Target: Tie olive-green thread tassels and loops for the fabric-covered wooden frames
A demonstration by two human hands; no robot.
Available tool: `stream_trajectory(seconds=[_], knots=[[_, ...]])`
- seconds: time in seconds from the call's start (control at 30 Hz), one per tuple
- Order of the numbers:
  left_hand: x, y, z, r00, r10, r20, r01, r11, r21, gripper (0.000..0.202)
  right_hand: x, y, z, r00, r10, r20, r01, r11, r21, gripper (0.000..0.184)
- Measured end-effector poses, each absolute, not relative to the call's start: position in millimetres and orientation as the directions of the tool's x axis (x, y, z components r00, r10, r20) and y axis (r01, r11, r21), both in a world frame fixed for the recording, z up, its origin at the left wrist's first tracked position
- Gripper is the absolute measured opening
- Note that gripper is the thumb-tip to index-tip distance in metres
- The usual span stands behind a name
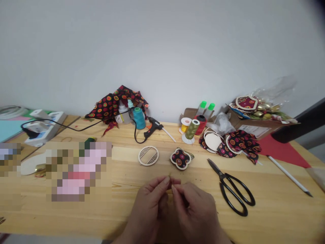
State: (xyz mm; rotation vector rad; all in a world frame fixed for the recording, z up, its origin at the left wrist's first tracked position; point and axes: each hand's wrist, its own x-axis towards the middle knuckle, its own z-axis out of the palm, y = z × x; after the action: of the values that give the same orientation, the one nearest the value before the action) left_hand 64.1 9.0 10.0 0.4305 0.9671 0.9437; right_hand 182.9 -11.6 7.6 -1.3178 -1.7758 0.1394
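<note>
My left hand (152,200) and my right hand (194,206) meet fingertip to fingertip over the front of the table. Both are closed in a pinch, and whatever lies between the fingers is too small to make out. Just beyond them sits a four-lobed wooden frame (180,158) backed with dark patterned fabric. To its left lies an oval wooden lattice frame (148,156). Black-handled scissors (232,188) rest right of my right hand, blades pointing away from me.
A glue gun (152,129) with its cord lies behind, near a teal thread cone (138,118). More thread spools (192,128) and fabric-covered frames (214,140) stand at the back right, before a cardboard box (256,127). A white pencil (289,174) lies far right, a power strip (48,128) left.
</note>
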Motion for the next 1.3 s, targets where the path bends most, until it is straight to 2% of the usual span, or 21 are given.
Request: stream_trajectory(seconds=[0.27,0.57,1.0,1.3], knots=[[64.0,8.8,16.6,0.213,0.810,-0.546,-0.464,0.576,0.673,0.023,181.6,-15.0,7.0,-0.097,0.830,0.549,0.708,0.445,-0.549,0.023],[66.1,8.4,18.4,0.217,0.801,-0.558,-0.465,0.588,0.662,0.025,181.0,-15.9,6.8,-0.090,0.844,0.528,0.697,0.432,-0.572,0.024],[68.3,7.3,18.6,0.194,0.815,-0.546,-0.433,0.571,0.698,0.028,181.1,-16.4,0.4,-0.099,0.849,0.518,0.692,0.433,-0.577,0.024],[67.1,7.0,14.6,0.196,0.852,-0.485,-0.361,0.522,0.772,0.024,184.5,-18.5,0.5,-0.150,0.860,0.487,0.661,0.453,-0.598,0.022]])
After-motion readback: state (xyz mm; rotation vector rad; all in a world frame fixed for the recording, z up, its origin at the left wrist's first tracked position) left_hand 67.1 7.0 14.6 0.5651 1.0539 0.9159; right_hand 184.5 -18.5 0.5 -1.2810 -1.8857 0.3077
